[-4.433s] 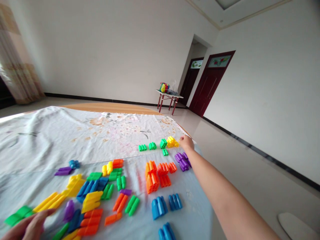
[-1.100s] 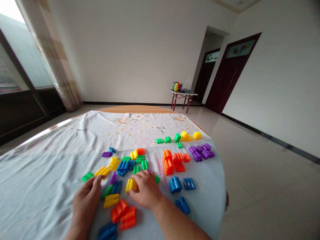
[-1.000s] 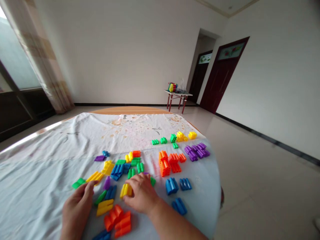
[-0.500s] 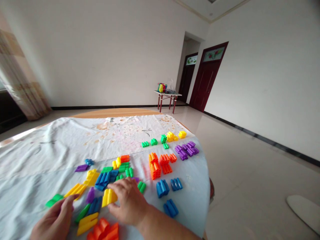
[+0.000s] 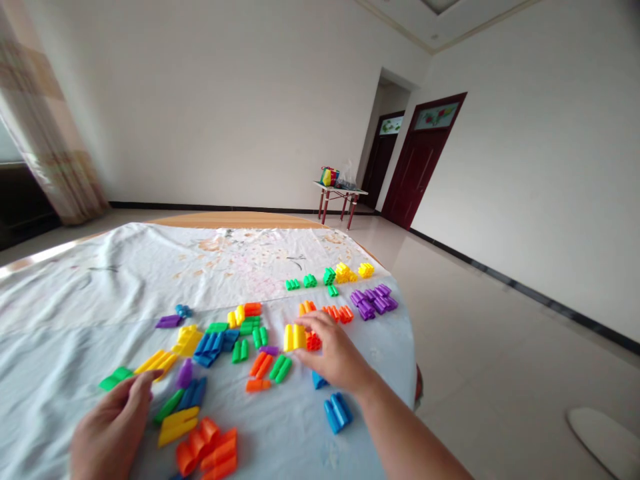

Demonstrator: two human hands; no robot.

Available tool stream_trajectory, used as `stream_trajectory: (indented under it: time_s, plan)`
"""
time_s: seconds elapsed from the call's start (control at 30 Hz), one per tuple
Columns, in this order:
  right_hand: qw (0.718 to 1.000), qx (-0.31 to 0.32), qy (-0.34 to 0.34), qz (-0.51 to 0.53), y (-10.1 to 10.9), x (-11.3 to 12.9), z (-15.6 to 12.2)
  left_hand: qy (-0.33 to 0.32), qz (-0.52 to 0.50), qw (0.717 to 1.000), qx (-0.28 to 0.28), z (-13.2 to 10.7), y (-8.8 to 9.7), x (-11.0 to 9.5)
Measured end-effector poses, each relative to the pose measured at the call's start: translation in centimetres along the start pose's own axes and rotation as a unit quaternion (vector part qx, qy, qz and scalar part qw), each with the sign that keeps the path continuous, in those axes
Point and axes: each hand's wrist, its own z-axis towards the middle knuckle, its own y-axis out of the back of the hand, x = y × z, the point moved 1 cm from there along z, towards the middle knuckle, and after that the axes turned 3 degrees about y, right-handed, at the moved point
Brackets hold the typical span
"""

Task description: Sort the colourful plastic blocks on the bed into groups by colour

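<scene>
My right hand (image 5: 334, 353) pinches a yellow ribbed block (image 5: 294, 337) and holds it above the cloth, in front of the orange block pile (image 5: 327, 319) it partly hides. My left hand (image 5: 113, 430) rests flat on the cloth at the lower left with its fingers spread, fingertips beside a long yellow block (image 5: 155, 362) and a green block (image 5: 115, 378). Loose mixed blocks (image 5: 225, 337) lie between the hands. Farther off stand sorted groups: yellow blocks (image 5: 353, 271), green blocks (image 5: 307, 281), purple blocks (image 5: 373, 301) and blue blocks (image 5: 337, 412).
The table (image 5: 240, 218) is covered by a pale cloth (image 5: 100, 287); its right edge drops to a tiled floor. A small red-legged side table (image 5: 340, 199) with bags stands by the far wall, near dark red doors (image 5: 419, 162). A curtain (image 5: 45, 147) hangs at left.
My right hand has lifted the yellow block out of the loose pile and carried it forward and right, over the orange blocks. My left hand stayed put at the lower left.
</scene>
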Motion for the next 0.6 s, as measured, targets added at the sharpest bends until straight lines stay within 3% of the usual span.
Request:
stream_trajectory:
  time_s: [0.07, 0.23, 0.37, 0.6]
  plan:
    - [0.999, 0.010, -0.024, -0.034, 1.6, -1.6, 0.3, 0.047, -0.005, 0.998, 0.035, -0.3, 0.3, -0.6]
    - [0.990, 0.085, -0.031, -0.106, 2.9, -4.3, 1.3, 0.061, -0.029, 0.996, 0.059, -0.5, 0.4, -0.6]
    - [0.985, 0.114, -0.022, -0.131, 2.7, -4.8, 1.7, 0.050, -0.028, 0.997, 0.048, -0.4, 0.3, -0.3]
    - [0.985, 0.097, -0.011, -0.142, 2.5, -5.0, 1.5, 0.056, -0.049, 0.996, 0.047, -0.5, 0.3, -0.4]
